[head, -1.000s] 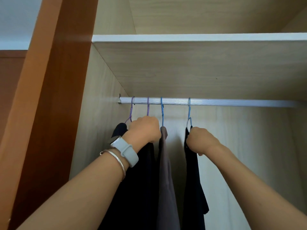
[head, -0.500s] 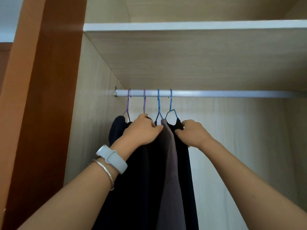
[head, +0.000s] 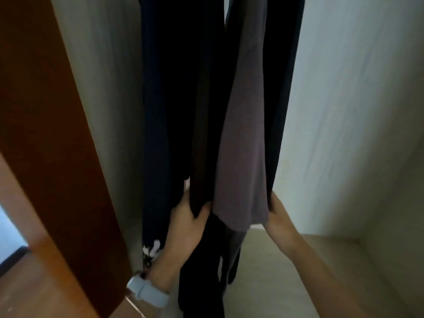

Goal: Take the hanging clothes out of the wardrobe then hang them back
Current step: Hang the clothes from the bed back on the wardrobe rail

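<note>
Item: hanging clothes, four pieces, all inside the wardrobe [head: 358, 106], side by side with their lengths touching; rail and hangers are out of my view above. From the left: navy garment [head: 158, 106] with a pale flowered hem; dark garment [head: 206, 115]; mauve garment [head: 243, 161], the shortest; black garment [head: 284, 83] at the right edge of the group. Left hand [head: 188, 220]: thumb and fingers curled round the lower edge of the dark garment, holding it; a pale watch [head: 148, 292] on that wrist. Right hand [head: 278, 213]: at the hem of the black garment, touching it, but the fingertips go behind the cloth and the frame is smeared, so I cannot tell whether it pinches or only presses. Surroundings: orange-brown side panel [head: 46, 138] at the left; light wardrobe floor [head: 305, 255] beneath the hems. Progress, as my judgement: nothing is outside the wardrobe now. With both hands low at the hems, I read this either as gathering before removal or as straightening after rehanging; the picture does not settle which, so what is left stays open.
</note>
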`<state>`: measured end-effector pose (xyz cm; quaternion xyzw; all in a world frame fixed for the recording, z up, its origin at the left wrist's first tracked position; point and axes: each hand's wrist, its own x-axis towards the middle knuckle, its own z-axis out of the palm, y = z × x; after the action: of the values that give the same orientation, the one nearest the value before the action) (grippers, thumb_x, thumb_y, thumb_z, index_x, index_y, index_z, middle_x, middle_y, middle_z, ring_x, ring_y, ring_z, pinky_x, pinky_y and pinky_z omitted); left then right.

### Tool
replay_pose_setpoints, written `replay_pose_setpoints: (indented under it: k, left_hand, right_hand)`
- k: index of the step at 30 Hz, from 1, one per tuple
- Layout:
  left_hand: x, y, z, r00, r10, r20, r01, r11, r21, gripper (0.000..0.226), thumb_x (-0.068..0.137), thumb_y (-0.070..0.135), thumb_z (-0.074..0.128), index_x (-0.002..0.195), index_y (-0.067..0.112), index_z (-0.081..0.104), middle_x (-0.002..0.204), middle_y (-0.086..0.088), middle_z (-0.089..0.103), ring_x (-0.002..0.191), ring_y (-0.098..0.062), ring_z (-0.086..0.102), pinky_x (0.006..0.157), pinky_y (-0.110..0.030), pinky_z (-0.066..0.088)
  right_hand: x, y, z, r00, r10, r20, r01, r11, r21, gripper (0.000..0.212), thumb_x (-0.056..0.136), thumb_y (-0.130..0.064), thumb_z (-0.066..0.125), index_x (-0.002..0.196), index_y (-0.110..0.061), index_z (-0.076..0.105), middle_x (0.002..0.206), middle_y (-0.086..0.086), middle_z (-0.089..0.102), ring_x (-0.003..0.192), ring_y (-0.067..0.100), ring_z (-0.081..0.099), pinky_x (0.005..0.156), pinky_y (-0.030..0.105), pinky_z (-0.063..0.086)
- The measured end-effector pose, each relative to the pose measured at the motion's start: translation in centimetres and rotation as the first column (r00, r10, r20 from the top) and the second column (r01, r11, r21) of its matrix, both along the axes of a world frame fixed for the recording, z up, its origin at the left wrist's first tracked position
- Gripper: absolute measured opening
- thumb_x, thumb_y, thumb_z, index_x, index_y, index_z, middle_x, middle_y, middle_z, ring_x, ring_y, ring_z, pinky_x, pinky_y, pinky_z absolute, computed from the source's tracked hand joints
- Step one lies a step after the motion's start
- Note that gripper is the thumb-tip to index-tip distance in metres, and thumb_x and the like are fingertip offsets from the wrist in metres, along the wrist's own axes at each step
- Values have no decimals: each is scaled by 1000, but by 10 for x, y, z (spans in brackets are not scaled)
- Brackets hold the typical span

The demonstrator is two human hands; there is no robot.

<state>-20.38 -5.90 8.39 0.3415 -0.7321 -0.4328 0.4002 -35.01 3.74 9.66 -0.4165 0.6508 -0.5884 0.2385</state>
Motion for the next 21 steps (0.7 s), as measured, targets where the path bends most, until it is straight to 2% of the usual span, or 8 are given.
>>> replay_pose_setpoints:
  k: [2, 4, 8, 11, 14, 17, 19, 21]
  left_hand:
    - [5, 3, -48, 991, 17, 132, -32, 993, 113, 33, 87, 24, 59, 118, 11, 61, 104, 3, 67, 103, -18, 65, 83, -21, 47]
    - [8, 3, -80, 977, 1, 215, -47, 977, 207, 34, 86, 24, 60, 116, 8, 63, 106, -6, 70, 104, -22, 65, 84, -24, 49]
    - [2, -1, -107, 951, -14, 308, -84, 949, 303, 37, 89, 21, 58, 117, -2, 60, 115, -16, 66, 110, -27, 61, 82, -21, 42]
    - [-15, -13, -103, 958, 52, 283, -157, 919, 361, 39, 92, 23, 53, 118, -5, 56, 118, -21, 63, 111, -31, 58, 81, -23, 39]
    - [-33, -29, -98, 971, 82, 226, -158, 926, 344, 38, 92, 25, 52, 119, -1, 57, 118, -20, 63, 111, -31, 59, 82, -24, 41]
    - [-44, -39, -94, 970, 154, 187, -205, 935, 291, 33, 93, 19, 51, 119, 1, 58, 119, -19, 63, 111, -31, 58, 83, -24, 40]
    - [-48, -42, -89, 969, 206, 138, -238, 930, 282, 30, 93, 14, 50, 119, 1, 58, 118, -19, 62, 111, -31, 58, 86, -25, 42]
    - [-51, -41, -87, 971, 211, 110, -234, 932, 278, 30, 92, 14, 52, 118, 0, 57, 116, -20, 63, 110, -32, 58, 91, -29, 45]
  right_hand:
    - [-1, 2, -38, 999, -24, -25, 27, 991, 131, 34, 83, -23, 65, 115, -20, 55, 102, -13, 64, 101, 10, 61, 81, 14, 48]
    - [0, 2, -64, 999, 2, -50, 10, 971, 239, 40, 81, -30, 67, 118, -20, 56, 104, -12, 64, 103, 10, 60, 85, 19, 46]
    - [4, -3, -91, 988, 48, -144, 3, 942, 336, 22, 86, -24, 63, 105, -12, 64, 81, -16, 61, 76, 0, 56, 62, -1, 40]
    - [1, -9, -98, 976, -61, -208, 129, 933, 335, 21, 88, -21, 60, 88, -2, 69, 74, 5, 65, 60, 0, 50, 53, 0, 37]
    - [-6, -9, -95, 960, -161, -228, 235, 909, 345, 20, 89, -21, 58, 87, -5, 69, 71, 0, 63, 60, 6, 55, 51, 2, 38]
    - [-16, -2, -92, 952, -219, -213, 284, 891, 354, 19, 90, -22, 55, 89, -8, 68, 79, 1, 65, 63, 13, 61, 46, 4, 39]
    - [-21, 3, -91, 947, -255, -197, 311, 883, 350, 17, 91, -21, 54, 79, -13, 63, 74, 1, 63, 58, 6, 58, 46, 5, 39]
    - [-24, 6, -91, 939, -295, -175, 340, 870, 358, 22, 90, -18, 55, 70, -12, 60, 69, 5, 64, 58, 11, 60, 52, 14, 42]
